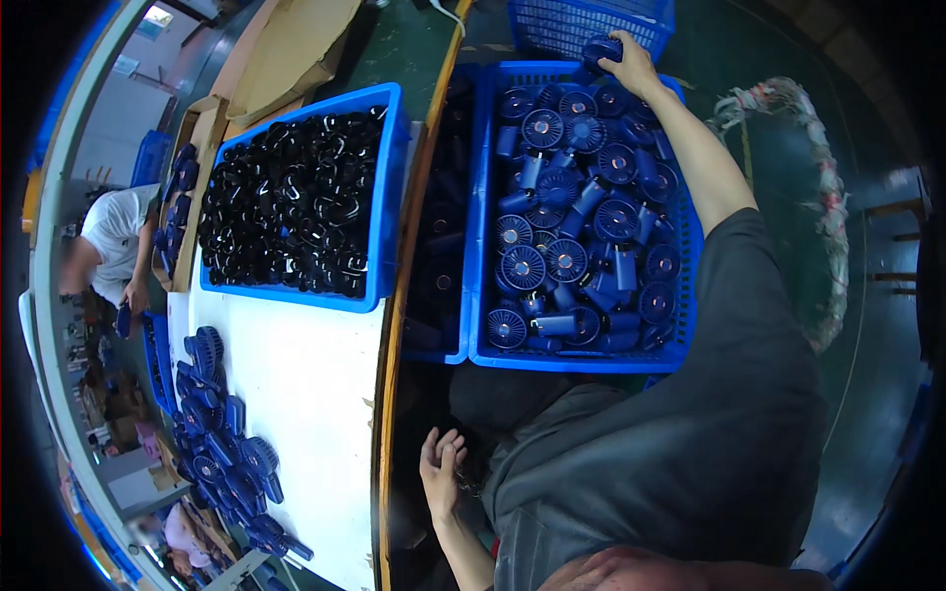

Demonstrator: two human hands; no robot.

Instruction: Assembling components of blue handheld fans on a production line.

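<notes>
My right hand [631, 61] reaches far out over the back rim of a blue crate [576, 361] and is closed on a dark blue handheld fan [601, 47]. The crate holds several such blue fans [567, 212] lying in a heap. Beyond it stands an empty blue basket [581, 22]. My left hand [440, 471] hangs low beside the table edge, fingers spread, holding nothing.
On the white table [305, 394] stands a blue crate [386, 197] full of black plastic parts. A row of blue fans [222, 433] lies along the table's left side. A cardboard box [286, 49] sits behind. Another person in a white shirt [113, 231] works at far left. A rope bundle [828, 197] lies on the floor to the right.
</notes>
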